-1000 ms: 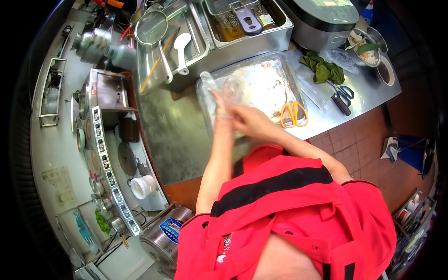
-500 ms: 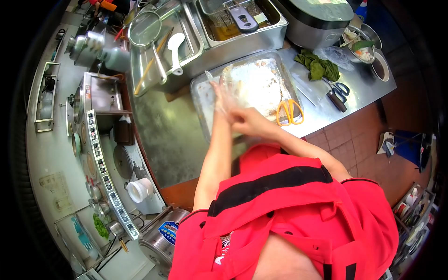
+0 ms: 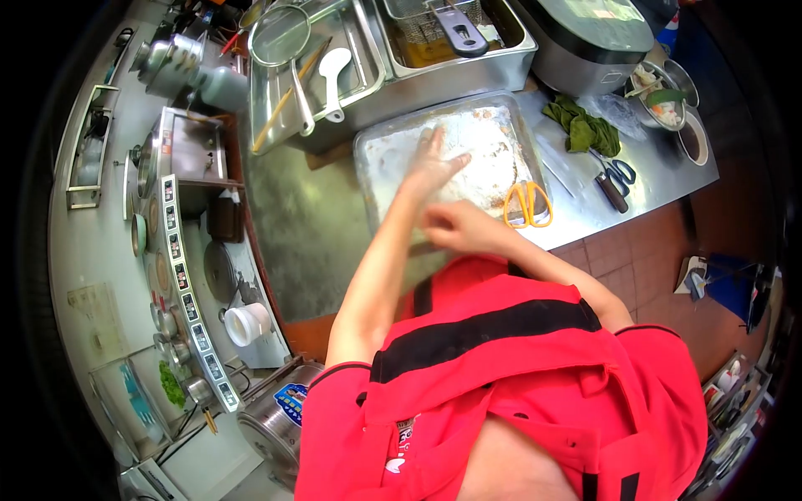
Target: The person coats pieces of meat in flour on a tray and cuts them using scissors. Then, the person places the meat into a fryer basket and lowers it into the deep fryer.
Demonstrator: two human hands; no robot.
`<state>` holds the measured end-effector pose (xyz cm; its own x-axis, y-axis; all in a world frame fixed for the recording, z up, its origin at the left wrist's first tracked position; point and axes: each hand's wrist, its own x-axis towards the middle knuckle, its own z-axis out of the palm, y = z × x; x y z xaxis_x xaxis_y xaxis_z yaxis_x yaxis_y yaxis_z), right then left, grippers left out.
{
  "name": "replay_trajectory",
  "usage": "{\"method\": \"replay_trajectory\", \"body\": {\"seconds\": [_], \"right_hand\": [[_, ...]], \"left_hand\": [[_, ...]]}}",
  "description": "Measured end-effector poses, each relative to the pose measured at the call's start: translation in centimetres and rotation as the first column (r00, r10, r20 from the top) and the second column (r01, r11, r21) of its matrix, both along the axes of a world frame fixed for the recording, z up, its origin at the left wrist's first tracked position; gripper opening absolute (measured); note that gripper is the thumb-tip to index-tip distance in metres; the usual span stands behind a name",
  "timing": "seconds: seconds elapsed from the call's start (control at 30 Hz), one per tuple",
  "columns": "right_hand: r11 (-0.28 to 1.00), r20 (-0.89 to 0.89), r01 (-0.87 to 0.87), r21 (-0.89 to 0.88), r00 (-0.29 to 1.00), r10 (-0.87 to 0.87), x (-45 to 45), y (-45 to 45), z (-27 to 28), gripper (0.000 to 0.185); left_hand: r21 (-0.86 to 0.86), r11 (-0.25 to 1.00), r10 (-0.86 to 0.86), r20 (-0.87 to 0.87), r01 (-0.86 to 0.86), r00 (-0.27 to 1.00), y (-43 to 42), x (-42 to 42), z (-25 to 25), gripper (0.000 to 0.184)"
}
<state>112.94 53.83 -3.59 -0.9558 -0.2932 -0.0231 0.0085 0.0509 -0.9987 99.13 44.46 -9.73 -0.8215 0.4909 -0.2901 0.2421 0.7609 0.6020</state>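
Note:
My left hand point(image 3: 433, 167) is held over a shallow metal tray point(image 3: 362, 167) dusted with white and brown crumbs. Its fingers are spread, and a thin clear sheen on it looks like a plastic glove. Close beside the left wrist, my right hand point(image 3: 458, 224) has its fingers curled together. What they hold, if anything, is hidden. Yellow-handled scissors point(image 3: 528, 205) rest at the tray's right front corner.
Behind the tray are a fryer point(image 3: 468, 73), a steel pan with a strainer point(image 3: 281, 35) and a white rice paddle point(image 3: 333, 79). To the right lie a green cloth point(image 3: 582, 125), dark-handled scissors point(image 3: 620, 174) and a bowl of food point(image 3: 664, 104).
My right hand was at the left wrist and has drawn slightly away from it. The left hand's fingers, blurred and close together before, are now spread over the tray.

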Motion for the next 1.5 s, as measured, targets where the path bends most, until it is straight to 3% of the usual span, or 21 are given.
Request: {"method": "replay_trajectory", "body": {"seconds": [0.03, 0.13, 0.2, 0.23, 0.27, 0.33, 0.5, 0.63, 0.77, 0.83, 0.93, 0.97, 1.07, 1.1, 1.2, 1.3, 1.5], "right_hand": [[0.991, -0.012, 0.006, 0.135, 1.000, -0.005, 0.4, 1.0, 0.8, 0.016], [0.914, -0.186, 0.331, 0.237, 0.938, -0.292, 0.0, 2.3, 2.2, 0.023], [0.872, -0.376, 0.391, 0.296, 0.887, -0.270, -1.3, 2.6, 1.6, 0.024], [0.847, -0.470, 0.424, 0.320, 0.847, -0.246, -1.9, 2.7, 1.3, 0.025], [0.865, -0.410, 0.369, 0.341, 0.886, -0.216, -2.2, 3.0, 0.9, 0.025], [0.894, -0.280, 0.248, 0.373, 0.949, -0.146, -2.3, 3.9, 0.0, 0.024], [0.718, -0.423, 0.309, 0.624, 0.906, -0.022, -1.1, 2.7, -0.1, 0.013], [0.650, -0.448, 0.324, 0.688, 0.894, 0.029, -1.2, 0.9, 1.0, 0.011], [0.627, -0.395, 0.307, 0.716, 0.919, 0.001, -2.8, 0.1, -1.1, 0.011], [0.642, -0.381, 0.303, 0.704, 0.924, -0.017, -2.8, -0.3, -0.5, 0.011], [0.913, -0.191, 0.178, 0.366, 0.975, -0.114, -3.0, -1.1, -0.2, 0.012], [0.918, -0.218, 0.170, 0.359, 0.971, -0.095, -3.0, -1.7, 0.0, 0.012], [0.928, -0.265, 0.141, 0.344, 0.963, -0.048, -3.0, -3.3, 0.3, 0.013], [0.930, -0.261, 0.122, 0.347, 0.965, -0.029, -2.9, -3.5, 0.6, 0.013], [0.920, -0.262, 0.105, 0.378, 0.965, -0.002, -2.4, -4.2, 1.2, 0.013], [0.928, -0.282, 0.101, 0.360, 0.959, 0.005, -2.4, -4.9, 0.0, 0.013], [0.895, -0.309, 0.134, 0.426, 0.951, 0.005, -1.9, -4.9, 0.9, 0.011]], "left_hand": [[-0.068, 0.996, -0.056, -0.062, 0.052, 0.997, 0.0, 0.1, 0.7, 0.091], [-0.293, 0.937, -0.236, -0.137, 0.188, 0.962, 0.1, 1.2, 3.0, 0.077], [-0.448, 0.845, -0.366, -0.090, 0.291, 0.926, 1.2, 1.5, 5.4, 0.066], [-0.423, 0.864, -0.383, -0.197, 0.274, 0.902, 1.2, 1.5, 3.3, 0.051], [-0.435, 0.864, -0.390, -0.267, 0.251, 0.881, 1.0, 1.8, 1.1, 0.048], [-0.457, 0.867, -0.399, -0.397, 0.200, 0.827, 0.3, 3.7, 1.4, 0.043], [-0.543, 0.820, -0.379, -0.278, 0.181, 0.883, -0.6, 4.6, 0.2, 0.038], [-0.648, 0.726, -0.382, -0.106, 0.228, 0.918, -1.0, 3.3, 0.2, 0.037], [-0.673, 0.694, -0.405, -0.070, 0.256, 0.912, -1.4, 3.8, 2.6, 0.037], [-0.695, 0.686, -0.464, -0.189, 0.216, 0.865, -2.9, 3.5, -0.2, 0.039], [-0.712, 0.686, -0.541, -0.361, 0.150, 0.760, -5.5, 2.8, -7.5, 0.043], [-0.713, 0.689, -0.564, -0.413, 0.131, 0.715, -5.8, 2.7, -8.4, 0.044], [-0.617, 0.752, -0.463, -0.240, 0.234, 0.854, -4.1, 3.1, 0.2, 0.050], [-0.627, 0.743, -0.488, -0.269, 0.233, 0.830, -4.2, 2.7, 0.5, 0.051], [-0.434, 0.877, -0.356, -0.301, 0.206, 0.885, -4.4, 3.5, 1.8, 0.057], [0.132, 0.965, -0.191, -0.237, 0.226, 0.953, -5.1, 2.9, -1.5, 0.063], [0.395, 0.918, 0.077, -0.114, -0.026, 0.990, -3.5, 3.3, -1.4, 0.061]]}}
